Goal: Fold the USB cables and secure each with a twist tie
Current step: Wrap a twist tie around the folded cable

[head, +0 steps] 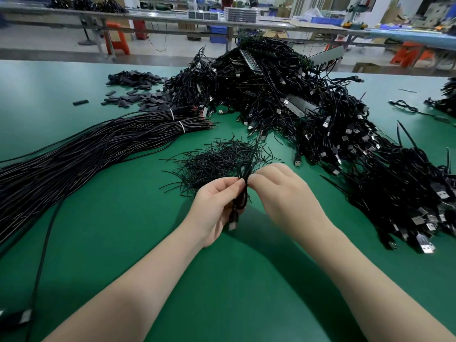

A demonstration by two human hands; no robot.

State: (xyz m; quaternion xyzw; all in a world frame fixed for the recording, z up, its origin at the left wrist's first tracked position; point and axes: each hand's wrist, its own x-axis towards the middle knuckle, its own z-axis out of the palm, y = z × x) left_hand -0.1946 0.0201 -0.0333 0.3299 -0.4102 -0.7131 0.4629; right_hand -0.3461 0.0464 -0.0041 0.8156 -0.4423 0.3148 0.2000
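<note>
Green table [103,230] fills the frame, a workshop with long benches and orange stools [116,38] across the top edge. Big tangle of USB cables [283,95] in the upper centre, spilling down the right; banded straight cable bundles [86,149] sweep in from the left. Twist tie pile [217,159] sits just above centre, right behind my hands. Now the folded cable [240,201]: it stands nearly upright in frame centre, plug hanging at the bottom, loose ends up top. My left hand [214,208] grips it, fingers curled round the bundle. My right hand [278,186] pinches at the same waist from the other side, fingertips together; the tie there is too thin to make out, I reckon it is being twisted
</note>
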